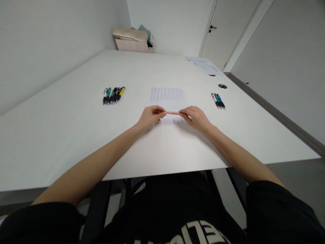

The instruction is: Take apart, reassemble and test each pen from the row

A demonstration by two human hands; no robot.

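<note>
Delicately, a slim pink rod (173,113), perhaps a pen part, is held between both hands over the near part of a printed sheet (167,94) on the white table (76,135). Its left end is pinched in the left hand (151,117) and its right end in the right hand (196,118), each with thumb and fingers closed narrowly. Because only the ends are gripped, the rod could be dropped or rolled away if either pinch is loosened; if the hands are pulled or twisted unevenly, it could be bent or jerked free. Should it be let go, it could be sent toward the left pen row (113,96) or the right pen group (218,101), though both lie well apart. Its long axis is laid side to side, roughly along the table's near edge, with the right end very slightly nearer the wearer. Which end is the tip cannot be told, both being covered.
</note>
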